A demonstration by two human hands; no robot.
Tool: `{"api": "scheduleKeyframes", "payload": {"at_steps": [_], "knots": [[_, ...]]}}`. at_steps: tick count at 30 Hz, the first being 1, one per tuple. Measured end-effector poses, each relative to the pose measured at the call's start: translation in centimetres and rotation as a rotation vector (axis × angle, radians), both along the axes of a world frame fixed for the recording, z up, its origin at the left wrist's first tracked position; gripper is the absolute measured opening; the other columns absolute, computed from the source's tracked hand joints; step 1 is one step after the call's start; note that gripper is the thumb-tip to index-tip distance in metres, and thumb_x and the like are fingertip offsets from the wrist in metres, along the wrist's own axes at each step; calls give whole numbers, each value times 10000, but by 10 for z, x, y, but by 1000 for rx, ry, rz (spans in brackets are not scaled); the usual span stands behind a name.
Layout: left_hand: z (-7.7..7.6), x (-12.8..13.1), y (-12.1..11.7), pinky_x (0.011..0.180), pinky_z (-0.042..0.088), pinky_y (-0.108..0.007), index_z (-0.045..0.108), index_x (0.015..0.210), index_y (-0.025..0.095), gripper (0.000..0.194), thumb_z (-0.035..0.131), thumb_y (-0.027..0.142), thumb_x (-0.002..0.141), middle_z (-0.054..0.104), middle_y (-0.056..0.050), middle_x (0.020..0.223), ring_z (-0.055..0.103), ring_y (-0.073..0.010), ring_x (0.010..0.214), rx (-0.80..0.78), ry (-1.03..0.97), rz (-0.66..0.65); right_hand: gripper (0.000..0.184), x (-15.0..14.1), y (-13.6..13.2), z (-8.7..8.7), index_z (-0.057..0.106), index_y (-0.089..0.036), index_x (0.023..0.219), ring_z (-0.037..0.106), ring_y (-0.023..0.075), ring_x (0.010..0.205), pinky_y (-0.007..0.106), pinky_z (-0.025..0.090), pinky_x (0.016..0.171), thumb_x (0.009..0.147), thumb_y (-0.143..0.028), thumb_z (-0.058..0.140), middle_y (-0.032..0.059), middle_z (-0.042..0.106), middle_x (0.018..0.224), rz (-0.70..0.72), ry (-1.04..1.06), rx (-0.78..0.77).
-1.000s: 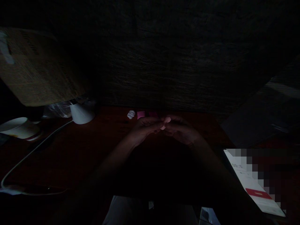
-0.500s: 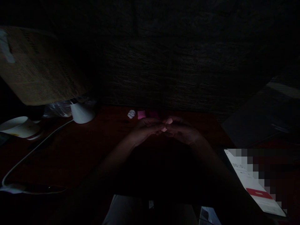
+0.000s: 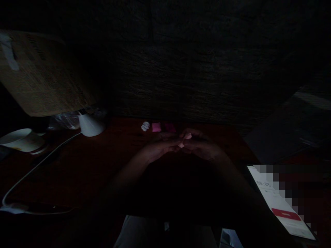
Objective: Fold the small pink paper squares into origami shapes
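Between my hands is a small pale pink lump (image 3: 188, 136) that looks like soft modelling clay. My left hand (image 3: 161, 144) grips it from the left, thumb and fingers pressed together on it. From the other side my right hand (image 3: 201, 144) pinches the same lump, its thumb across the middle. Parts of the lump are covered by the thumbs. Just beyond my hands lie a white crumpled lump (image 3: 145, 126), a pink square piece (image 3: 156, 127) and a dark magenta piece (image 3: 170, 127). Dim light hides much finger detail.
A white lamp base (image 3: 91, 125) with a cable stands at the left under a brown printed shade (image 3: 46, 75). A paper cup (image 3: 22, 140) lies at the far left. A lit phone (image 3: 281, 203) showing a timer is at right. A dark textured wall (image 3: 181, 69) rises behind the table.
My hands have shifted slightly, and the pale pink lump has moved a little right and nearer. The pink square piece behind now shows more fully. Both hands keep their grip.
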State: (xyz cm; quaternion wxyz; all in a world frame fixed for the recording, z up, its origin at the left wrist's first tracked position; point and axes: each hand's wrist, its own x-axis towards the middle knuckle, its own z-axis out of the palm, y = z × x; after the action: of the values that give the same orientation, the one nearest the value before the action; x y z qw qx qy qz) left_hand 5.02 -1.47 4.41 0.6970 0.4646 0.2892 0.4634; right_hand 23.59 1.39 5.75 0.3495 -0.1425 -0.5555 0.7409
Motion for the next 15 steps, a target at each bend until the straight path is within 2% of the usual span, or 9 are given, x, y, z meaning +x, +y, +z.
{"api": "scheduleKeyframes", "payload": {"at_steps": [5,9,15], "knots": [[-2,-2,0,716,503,-276,796,904,149,345,907,417,716,742,-56,831,678,-157,781,-19,9,-31,222,1,1,-1,729,-211,812,608,97,635,186,409,506,730,-330,898,-19,680,729,42,-24,49],[-4,-2,0,758,523,-301,793,962,152,365,907,400,720,761,-72,873,708,-185,820,-22,-5,-47,222,0,1,-1,725,-204,796,598,84,606,171,414,496,730,-323,901,-25,675,709,57,-3,39],[3,1,-4,775,542,-328,802,988,160,443,910,478,698,770,-82,945,728,-212,841,-48,-5,-84,253,2,-1,0,746,-221,876,619,97,603,170,441,473,691,-268,913,-24,704,754,56,-27,33]]}}
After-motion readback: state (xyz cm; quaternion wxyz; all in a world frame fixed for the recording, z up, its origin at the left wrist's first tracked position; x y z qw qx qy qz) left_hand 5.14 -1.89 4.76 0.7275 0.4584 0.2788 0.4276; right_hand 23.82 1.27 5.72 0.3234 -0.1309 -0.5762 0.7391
